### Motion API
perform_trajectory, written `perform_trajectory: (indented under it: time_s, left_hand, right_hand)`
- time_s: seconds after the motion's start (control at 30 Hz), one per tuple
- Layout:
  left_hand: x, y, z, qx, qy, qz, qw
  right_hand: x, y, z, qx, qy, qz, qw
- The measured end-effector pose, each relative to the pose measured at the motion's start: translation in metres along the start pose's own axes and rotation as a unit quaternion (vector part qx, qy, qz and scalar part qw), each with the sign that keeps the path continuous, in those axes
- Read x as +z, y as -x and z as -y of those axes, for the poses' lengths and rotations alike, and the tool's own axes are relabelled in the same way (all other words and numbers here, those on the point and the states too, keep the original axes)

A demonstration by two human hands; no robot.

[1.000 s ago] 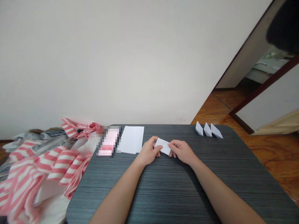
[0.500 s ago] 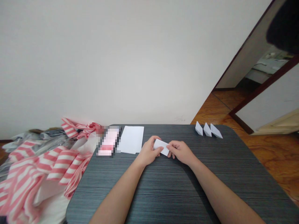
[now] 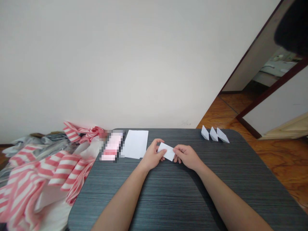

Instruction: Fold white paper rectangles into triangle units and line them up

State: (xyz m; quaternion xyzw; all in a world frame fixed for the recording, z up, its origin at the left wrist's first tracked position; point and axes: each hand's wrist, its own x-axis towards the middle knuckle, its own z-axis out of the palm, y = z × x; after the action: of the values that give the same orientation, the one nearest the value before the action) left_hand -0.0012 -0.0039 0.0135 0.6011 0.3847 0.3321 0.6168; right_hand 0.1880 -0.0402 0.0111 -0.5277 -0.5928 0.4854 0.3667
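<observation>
A small folded piece of white paper (image 3: pixel 167 151) is held between my two hands above the dark table (image 3: pixel 168 195). My left hand (image 3: pixel 154 154) grips its left end, thumb on top and fingers curled behind. At the right end, my right hand (image 3: pixel 186 156) pinches the paper's edge between thumb and fingers. To the left of my left hand lie white paper sheets (image 3: pixel 136 143). Three folded white paper shapes (image 3: pixel 213 134) stand in a row near the far right of the table.
A pixelated pinkish rectangular thing (image 3: pixel 112 146) lies at the table's left edge. Pink-and-white striped cloth (image 3: pixel 60 170) is heaped beside the table on the left. A white wall (image 3: pixel 144 64) rises behind, and wooden floor (image 3: pixel 276 157) shows at the right.
My right thumb has drawn back to the right edge of the folded paper, uncovering more of its face. Both hands keep nearly the same place.
</observation>
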Motion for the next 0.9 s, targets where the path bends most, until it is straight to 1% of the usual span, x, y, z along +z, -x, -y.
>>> perform_trajectory:
  time_s: [0.1, 0.2, 0.37, 0.5, 0.6, 0.7, 0.77, 0.83, 0.9]
  left_hand:
    - [0.0, 0.0, 0.0, -0.006, 0.013, -0.012, 1.0]
    - [-0.001, -0.001, -0.001, -0.008, 0.029, -0.011, 0.999]
    - [-0.003, -0.002, -0.002, 0.009, 0.047, -0.009, 0.999]
    - [-0.003, -0.002, -0.001, 0.017, 0.028, 0.004, 0.999]
    - [-0.003, 0.0, -0.003, 0.027, 0.006, 0.013, 1.0]
    - [-0.003, 0.002, -0.007, 0.049, -0.008, 0.019, 0.999]
    - [-0.003, 0.002, -0.008, 0.054, -0.025, 0.025, 0.998]
    - [-0.003, 0.002, -0.008, 0.047, -0.048, 0.034, 0.997]
    - [-0.002, 0.001, -0.006, 0.036, -0.072, 0.041, 0.996]
  right_hand:
    - [0.0, 0.0, -0.002, -0.018, 0.017, -0.018, 1.0]
    - [-0.002, 0.001, -0.003, -0.061, 0.027, -0.034, 0.997]
    - [-0.005, 0.002, 0.002, -0.162, 0.074, -0.012, 0.984]
    - [-0.006, 0.001, 0.008, -0.196, 0.126, -0.014, 0.972]
    - [-0.006, 0.001, 0.009, -0.185, 0.142, -0.041, 0.971]
    - [-0.006, 0.002, 0.006, -0.146, 0.14, -0.085, 0.976]
    - [-0.006, 0.003, 0.003, -0.116, 0.136, -0.101, 0.979]
    - [-0.005, 0.003, 0.001, -0.094, 0.13, -0.096, 0.982]
    - [-0.004, 0.003, 0.001, -0.083, 0.123, -0.076, 0.986]
